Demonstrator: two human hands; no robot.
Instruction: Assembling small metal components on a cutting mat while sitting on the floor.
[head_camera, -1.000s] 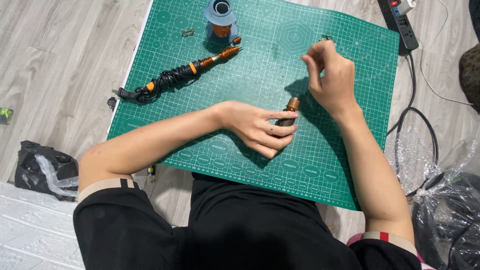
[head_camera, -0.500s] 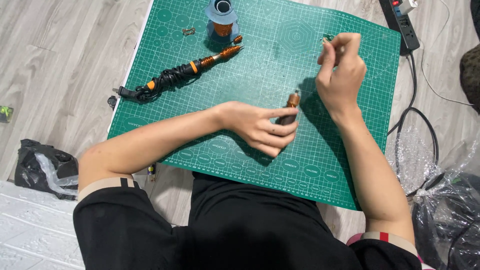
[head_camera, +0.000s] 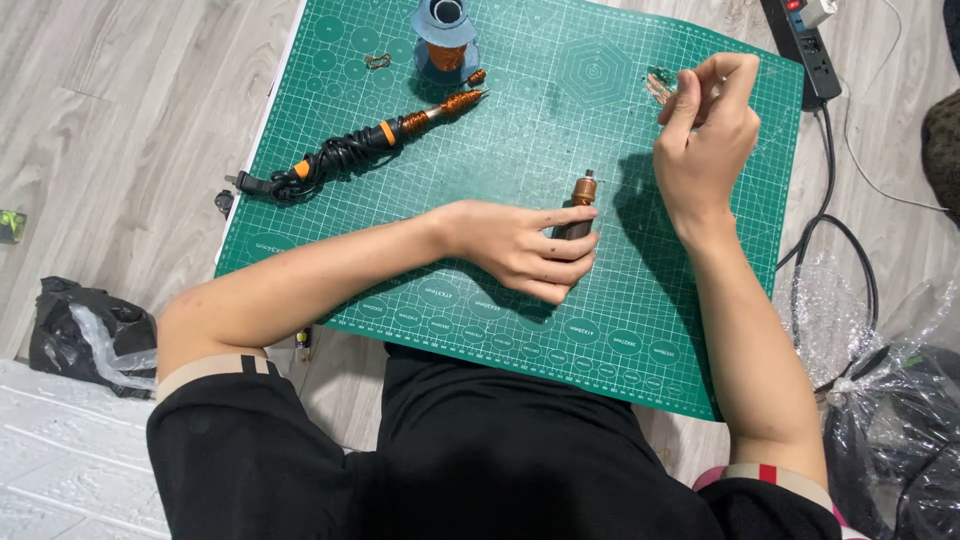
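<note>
- The left hand (head_camera: 525, 248) lies on the green cutting mat (head_camera: 500, 140), fingers curled around a small brown cylindrical part (head_camera: 580, 200) with a copper-coloured top and a thin dark tip; the part rests on the mat near its middle, its upper end sticking out past the fingertips.
- The right hand (head_camera: 705, 130) is raised over the mat's far right corner, thumb and fingers pinched together; what they pinch is too small to tell.
- Just beside that hand, small copper-coloured bits (head_camera: 658, 88) lie on the mat.
- A soldering iron (head_camera: 360, 145) with a coiled black cord lies at an angle on the mat's far left part, well apart from both hands.
- A blue stand (head_camera: 445, 35) with copper-coloured wool sits at the far edge.
- A black power strip (head_camera: 800, 45) lies off the mat at the far right, and clear plastic bags (head_camera: 890, 400) sit on the floor to the right.
</note>
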